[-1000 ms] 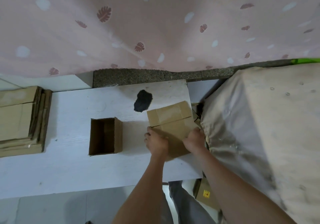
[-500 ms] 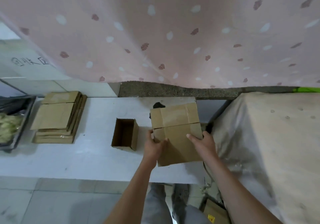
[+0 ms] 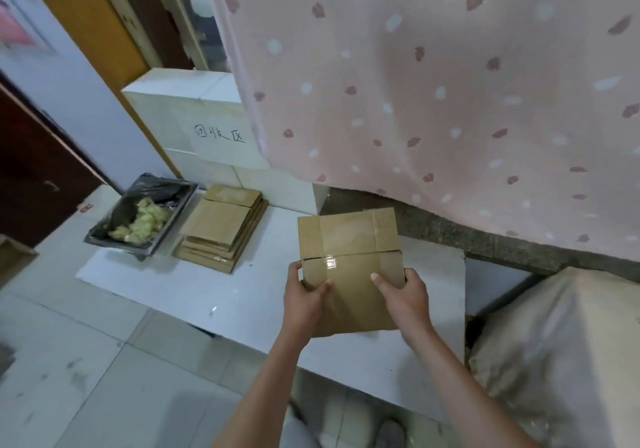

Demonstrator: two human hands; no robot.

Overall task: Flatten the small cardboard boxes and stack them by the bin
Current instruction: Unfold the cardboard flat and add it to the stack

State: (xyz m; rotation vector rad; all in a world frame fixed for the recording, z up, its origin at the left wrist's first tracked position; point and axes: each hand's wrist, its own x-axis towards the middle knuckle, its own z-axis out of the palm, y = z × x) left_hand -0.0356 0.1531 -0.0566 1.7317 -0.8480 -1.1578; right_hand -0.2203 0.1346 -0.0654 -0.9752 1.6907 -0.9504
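Observation:
A flattened brown cardboard box (image 3: 349,260) with clear tape across its middle is held up above the white board (image 3: 194,285). My left hand (image 3: 304,295) grips its lower left edge, and my right hand (image 3: 403,295) grips its lower right edge. A stack of flattened cardboard boxes (image 3: 221,227) lies on the board to the left. Beside that stack stands the bin (image 3: 138,215), a tray lined with black plastic holding yellowish scraps. The open small box from before is hidden behind the held cardboard.
A pink patterned curtain (image 3: 433,84) hangs ahead over a stone ledge (image 3: 485,239). A cloth-covered bulk (image 3: 561,343) stands at the right. A white tiled block with handwriting (image 3: 207,129) rises behind the stack. Grey floor tiles (image 3: 86,361) spread at the left.
The view has swung left and up, bringing the bin and stack into sight. Both hands have lifted the flattened box off the board and carried it leftwards.

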